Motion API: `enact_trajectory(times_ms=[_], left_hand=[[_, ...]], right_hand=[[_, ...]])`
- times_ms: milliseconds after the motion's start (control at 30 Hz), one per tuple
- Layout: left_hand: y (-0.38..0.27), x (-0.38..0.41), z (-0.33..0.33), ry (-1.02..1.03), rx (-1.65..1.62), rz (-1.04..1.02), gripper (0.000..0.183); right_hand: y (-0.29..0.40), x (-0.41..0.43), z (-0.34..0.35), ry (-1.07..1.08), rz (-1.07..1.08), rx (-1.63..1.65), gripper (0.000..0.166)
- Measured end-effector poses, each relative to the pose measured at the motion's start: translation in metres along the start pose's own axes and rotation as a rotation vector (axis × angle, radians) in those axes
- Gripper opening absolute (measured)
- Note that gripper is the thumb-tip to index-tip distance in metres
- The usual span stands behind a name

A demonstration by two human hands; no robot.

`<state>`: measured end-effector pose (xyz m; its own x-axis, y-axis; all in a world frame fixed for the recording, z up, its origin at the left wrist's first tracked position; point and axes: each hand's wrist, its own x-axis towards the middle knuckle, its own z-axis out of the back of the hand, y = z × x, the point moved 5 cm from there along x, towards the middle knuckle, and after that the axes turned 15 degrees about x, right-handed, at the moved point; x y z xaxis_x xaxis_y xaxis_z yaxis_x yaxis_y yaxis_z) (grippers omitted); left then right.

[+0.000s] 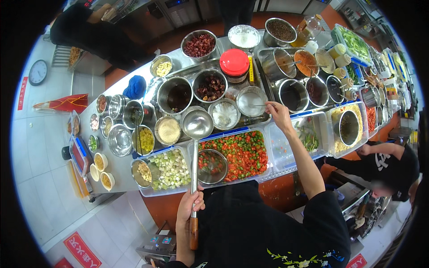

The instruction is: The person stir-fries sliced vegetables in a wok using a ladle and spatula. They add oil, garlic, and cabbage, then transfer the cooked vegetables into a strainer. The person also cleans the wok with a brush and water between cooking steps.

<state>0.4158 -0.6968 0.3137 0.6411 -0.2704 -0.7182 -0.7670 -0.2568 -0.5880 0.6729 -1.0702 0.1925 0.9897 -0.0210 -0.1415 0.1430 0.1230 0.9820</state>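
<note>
My left hand (190,203) grips the shaft of a long metal ladle (197,124) with a wooden handle end, its bowl raised over the table's pans. Between the fingers of my right hand (277,113) is a thin metal spoon handle (268,105), and the spoon's other end lies inside a steel bowl of white powder or liquid (250,97); which one I cannot tell. Left of it stands a steel bowl of white granules (224,115). Below lies a plastic bin of chopped red and green chilies (249,154), with a steel bowl (211,166) resting in it.
A bin of chopped scallion (171,167) stands at the left. Sauce pots (293,95) and a bin of green stalks (308,134) stand at the right. A red-lidded jar (234,63) is behind. One person (385,160) works at the right, another (97,37) at the upper left.
</note>
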Motion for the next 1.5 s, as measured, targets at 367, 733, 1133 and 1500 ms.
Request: enact_trajectory(times_ms=[367, 733, 1133, 1500], left_hand=[[-0.009, 0.021, -0.025, 0.005, 0.138, 0.037, 0.023], [-0.025, 0.053, -0.058, 0.113, 0.208, 0.056, 0.019], [-0.023, 0.051, -0.049, 0.047, 0.260, 0.040, 0.020], [-0.019, 0.051, -0.050, 0.106, 0.248, 0.053, 0.020]], right_hand=[[-0.049, 0.016, 0.019, -0.006, -0.203, 0.379, 0.028], [0.032, -0.003, 0.028, -0.052, -0.128, 0.388, 0.027], [-0.024, 0.001, 0.004, 0.020, -0.159, 0.184, 0.027], [0.037, -0.021, 0.030, -0.019, -0.234, 0.524, 0.030]])
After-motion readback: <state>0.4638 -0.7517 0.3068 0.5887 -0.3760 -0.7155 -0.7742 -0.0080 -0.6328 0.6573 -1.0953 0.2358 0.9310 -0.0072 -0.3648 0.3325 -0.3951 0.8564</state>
